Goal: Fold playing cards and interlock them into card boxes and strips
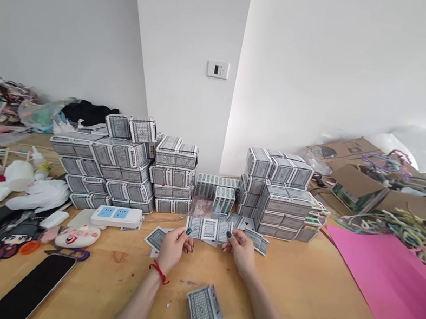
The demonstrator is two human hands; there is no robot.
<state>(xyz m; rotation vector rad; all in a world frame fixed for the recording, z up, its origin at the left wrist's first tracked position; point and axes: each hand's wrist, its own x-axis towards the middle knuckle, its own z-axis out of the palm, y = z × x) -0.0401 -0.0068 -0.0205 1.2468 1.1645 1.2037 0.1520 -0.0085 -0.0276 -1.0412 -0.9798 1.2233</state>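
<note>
A strip of joined playing cards [209, 229], grey patterned backs toward me, is held up between both hands above the table. My left hand [176, 244], with a red string bracelet at the wrist, pinches its left end. At the right end my right hand [241, 248] pinches it between thumb and fingers. Loose playing cards [155, 237] lie beside my left hand. Just right of my right hand rests another piece made of cards [258, 241]. Nearer to me, between my forearms, is a block of cards [206, 312], with some faces showing red hearts.
Stacked card blocks stand at the left [113, 164] and right [285, 205] against the wall. A power strip [118, 216], a phone [34, 287] and small crafts lie left. Pink paper [391, 290], yarn and a cardboard box [364, 191] are at the right.
</note>
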